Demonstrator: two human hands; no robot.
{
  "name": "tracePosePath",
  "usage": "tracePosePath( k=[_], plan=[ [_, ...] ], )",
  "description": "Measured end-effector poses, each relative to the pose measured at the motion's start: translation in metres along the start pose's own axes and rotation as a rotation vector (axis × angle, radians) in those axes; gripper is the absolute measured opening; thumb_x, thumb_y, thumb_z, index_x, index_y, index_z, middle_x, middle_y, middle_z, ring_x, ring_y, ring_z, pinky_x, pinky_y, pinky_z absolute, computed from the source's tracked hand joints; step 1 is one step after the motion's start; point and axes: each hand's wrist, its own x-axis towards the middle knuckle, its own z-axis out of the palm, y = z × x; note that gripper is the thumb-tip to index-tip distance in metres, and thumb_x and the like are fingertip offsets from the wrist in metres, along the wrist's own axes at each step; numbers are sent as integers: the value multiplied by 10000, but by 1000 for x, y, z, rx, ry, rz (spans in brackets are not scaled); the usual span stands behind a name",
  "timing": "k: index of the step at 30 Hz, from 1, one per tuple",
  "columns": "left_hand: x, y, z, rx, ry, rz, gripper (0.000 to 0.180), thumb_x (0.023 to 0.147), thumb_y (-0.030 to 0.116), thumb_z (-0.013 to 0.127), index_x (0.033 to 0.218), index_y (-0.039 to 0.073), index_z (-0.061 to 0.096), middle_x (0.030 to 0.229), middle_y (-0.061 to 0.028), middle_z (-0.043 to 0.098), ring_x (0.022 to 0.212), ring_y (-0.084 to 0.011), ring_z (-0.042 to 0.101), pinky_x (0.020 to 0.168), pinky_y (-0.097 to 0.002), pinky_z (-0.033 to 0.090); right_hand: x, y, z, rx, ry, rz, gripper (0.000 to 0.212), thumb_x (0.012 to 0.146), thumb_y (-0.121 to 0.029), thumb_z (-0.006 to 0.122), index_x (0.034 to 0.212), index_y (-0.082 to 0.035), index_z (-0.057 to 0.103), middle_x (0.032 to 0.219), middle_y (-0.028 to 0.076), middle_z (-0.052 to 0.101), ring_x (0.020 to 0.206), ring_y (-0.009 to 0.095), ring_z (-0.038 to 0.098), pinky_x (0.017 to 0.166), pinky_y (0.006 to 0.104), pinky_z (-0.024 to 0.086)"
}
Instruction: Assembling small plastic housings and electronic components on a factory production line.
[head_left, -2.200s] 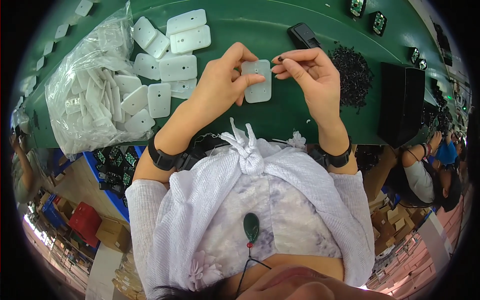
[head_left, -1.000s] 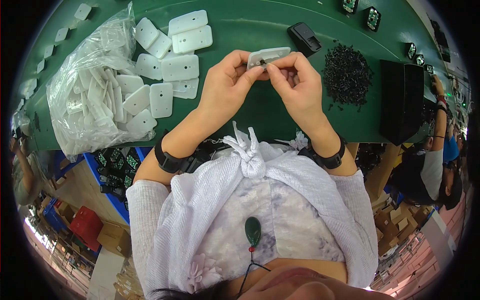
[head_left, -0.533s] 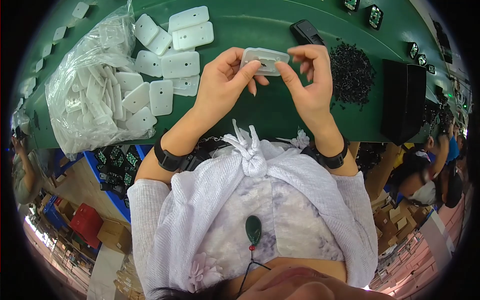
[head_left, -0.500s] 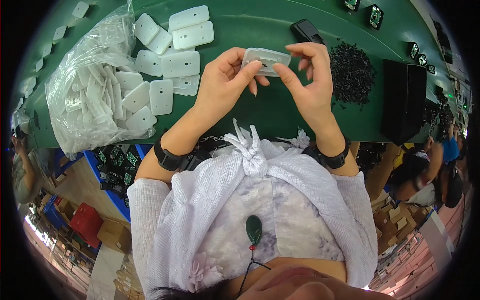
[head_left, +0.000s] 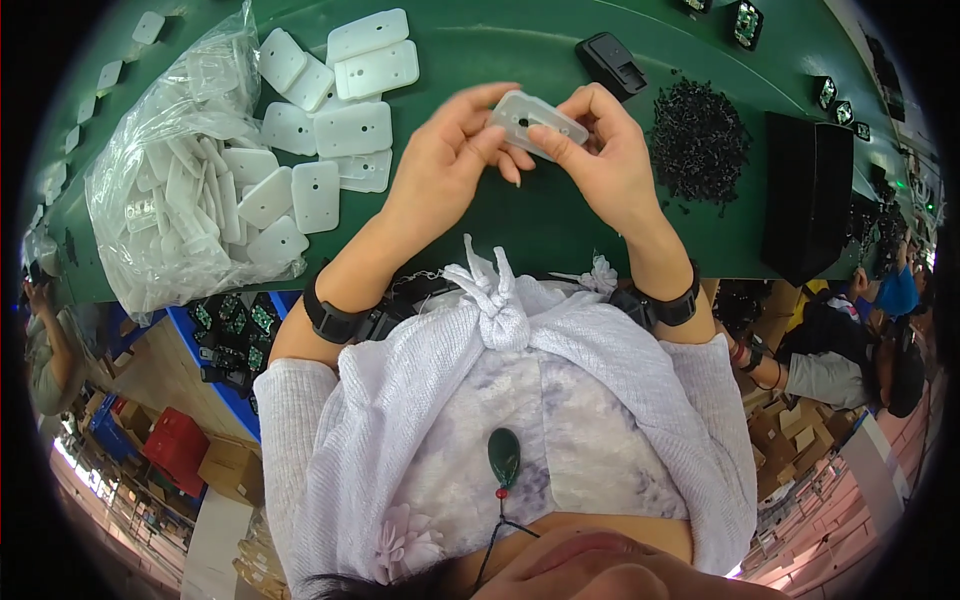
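A translucent white plastic cover (head_left: 527, 112), shaped like a shallow tray with a dark hole, is held up in front of me above the green table, tilted down to the right. My right hand (head_left: 610, 145) pinches its right end, the thumb lying on the inner face and the fingers behind. At the left end, my left hand (head_left: 452, 145) has its fingers curled around the cover with the thumb close to the edge; motion blurs its upper fingers. Loose white covers (head_left: 352, 128) lie to the left of my hands. Beyond my right hand sits a black plastic housing (head_left: 610, 65).
An open clear bag (head_left: 175, 190) full of white covers fills the table's left side. On the right are a pile of small black screws (head_left: 697, 140) and a black box (head_left: 808, 195). Circuit-board units (head_left: 746, 24) line the far right. Below the left table edge stands a blue bin (head_left: 225, 385).
The cover has turned so that its right end dips. My right hand has closed onto it, thumb inside. My left thumb has drawn back toward the cover's left edge.
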Motion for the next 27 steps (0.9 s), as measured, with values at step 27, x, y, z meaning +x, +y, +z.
tracePosePath(
  k=[27],
  plan=[
    [6, -14, -27, 908, 174, 563, 546, 748, -83, 597, 1273, 49, 527, 1172, -127, 600, 1096, -310, 554, 912, -397, 435, 8, -13, -12, -694, 83, -621, 361, 737, -36, 733, 1084, -28, 632, 1062, 116, 656, 966, 285, 623, 822, 347, 507]
  ],
)
